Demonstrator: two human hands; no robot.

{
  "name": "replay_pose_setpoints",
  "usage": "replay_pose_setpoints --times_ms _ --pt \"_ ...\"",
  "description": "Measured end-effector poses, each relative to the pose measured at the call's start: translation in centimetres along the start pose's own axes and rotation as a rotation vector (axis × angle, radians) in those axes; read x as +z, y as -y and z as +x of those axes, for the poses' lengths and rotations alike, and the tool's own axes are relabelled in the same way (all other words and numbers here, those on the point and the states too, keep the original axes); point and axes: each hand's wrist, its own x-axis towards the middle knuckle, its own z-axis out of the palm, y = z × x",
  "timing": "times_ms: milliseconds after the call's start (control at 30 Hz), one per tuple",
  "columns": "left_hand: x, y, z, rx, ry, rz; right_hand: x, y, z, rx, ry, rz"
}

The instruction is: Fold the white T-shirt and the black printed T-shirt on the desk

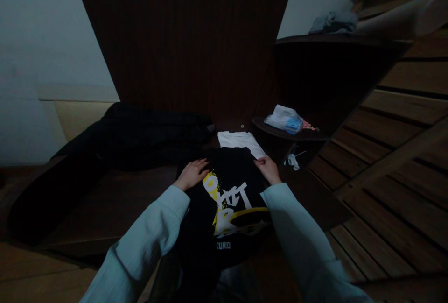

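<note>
A black T-shirt [231,256] with a white and yellow print lies in front of me, its lower part hanging toward my lap. My left hand [192,174] rests on its upper left, fingers stretched out over the cloth. At the upper right edge, my right hand [269,170] has its fingers closed on the fabric. Just behind the shirt is a folded white garment [241,139], partly covered by the black cloth.
Dark clothing [140,130] is heaped on the left of the brown bench [129,200]. A plastic packet [285,118] sits on a low corner shelf [269,130] at right. Grey cloth [334,22] lies on the upper shelf. Wooden slats [395,153] stand far right.
</note>
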Motion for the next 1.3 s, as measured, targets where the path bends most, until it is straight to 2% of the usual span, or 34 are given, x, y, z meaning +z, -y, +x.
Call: replay_pose_setpoints --times_ms 100,200,400,500,567,633,733,800,833,933,1000,1067,1133,1233,1300 --pt "-0.3 -0.3 -0.4 -0.005 0.006 0.012 0.1 0.2 -0.5 -0.007 0.058 -0.148" --pt "-0.6 -0.8 -0.9 -0.027 -0.012 0.045 0.0 0.5 -0.7 -0.046 0.100 -0.102" --pt "-0.7 -1.3 -1.5 -0.118 -0.069 0.099 -0.7 0.3 -0.5 0.083 -0.066 0.068" --pt "-0.5 -1.2 -1.5 -0.117 -0.084 0.058 -1.3 0.3 -0.3 0.109 -0.046 0.157" --pt "-0.5 -1.1 -1.5 -0.104 -0.150 0.027 -1.8 0.7 -0.2 0.102 -0.030 0.198" --pt "-0.6 -0.9 -1.5 -0.092 -0.274 -0.023 -2.4 1.5 -0.3 0.044 -0.070 0.189" --pt "-0.9 -0.5 -1.6 -0.154 -0.480 -0.147 -3.1 3.7 -1.5 -0.171 -0.132 0.117" --pt "-1.1 -0.2 -1.6 -0.251 -0.557 -0.206 -3.1 5.5 -3.0 -0.366 -0.048 0.059" --pt "-1.1 -0.1 -1.6 -0.294 -0.566 -0.223 -3.0 6.4 -3.9 -0.473 0.050 0.027" --pt "-0.8 0.3 -1.4 -0.339 -0.510 -0.265 -2.7 8.2 -6.1 -0.756 0.493 -0.052" --pt "-0.6 0.5 -1.3 -0.326 -0.461 -0.287 -2.7 8.6 -6.8 -0.805 0.680 -0.040" --pt "-0.4 0.7 -1.1 -0.304 -0.426 -0.292 -3.2 8.4 -6.4 -0.742 0.688 0.031" --pt "-0.4 0.6 -1.1 -0.277 -0.404 -0.282 -4.0 7.8 -5.4 -0.664 0.605 0.087" --pt "-0.6 0.4 -1.1 -0.242 -0.370 -0.222 -5.0 6.6 -3.2 -0.582 0.489 0.044" --pt "-0.6 0.2 -1.2 -0.231 -0.326 -0.159 -4.9 5.8 -2.0 -0.493 0.469 0.017"
